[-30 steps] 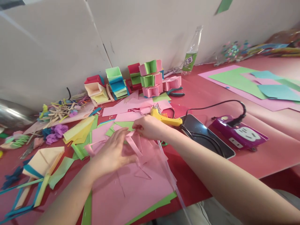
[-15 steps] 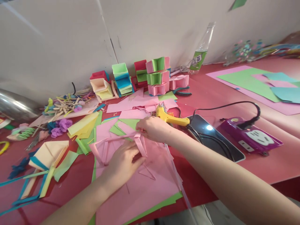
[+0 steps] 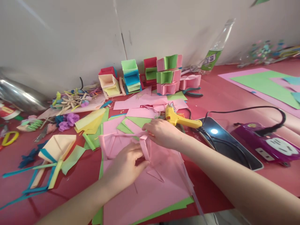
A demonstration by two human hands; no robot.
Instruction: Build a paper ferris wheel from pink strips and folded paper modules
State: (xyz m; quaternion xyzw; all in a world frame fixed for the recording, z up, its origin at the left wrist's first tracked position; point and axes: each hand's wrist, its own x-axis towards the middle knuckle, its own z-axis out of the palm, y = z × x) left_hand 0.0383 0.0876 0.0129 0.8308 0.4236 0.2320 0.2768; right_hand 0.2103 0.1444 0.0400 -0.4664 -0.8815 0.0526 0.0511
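the folded pink paper frame (image 3: 145,148) stands on the stacked pink sheets (image 3: 150,193), between the two hands. relative to one second ago, more of its left portion is exposed, since the left hand (image 3: 127,159) has drawn back from above it and curled; the fingers and thumb were previously spread.

left hand: back facing up, fingers bent, thumb set opposite with a narrow gap between. the fingertips are at the right-hand strip of the frame; whether they grip it or only touch it cannot be told. the left forearm rises from the lower left edge.

right hand: back facing up, set farther from the body than the left, fingers drawn together and pinching the top right corner of the frame, as before. the right forearm slants in from the lower right.

green sheets (image 3: 173,207) project from under the pink sheets. the yellow glue gun (image 3: 184,120) lies just beyond the right wrist. its cable crosses a flat dark-screened device (image 3: 228,148), where a bright spot has appeared. a purple power socket (image 3: 264,142) is farther right.
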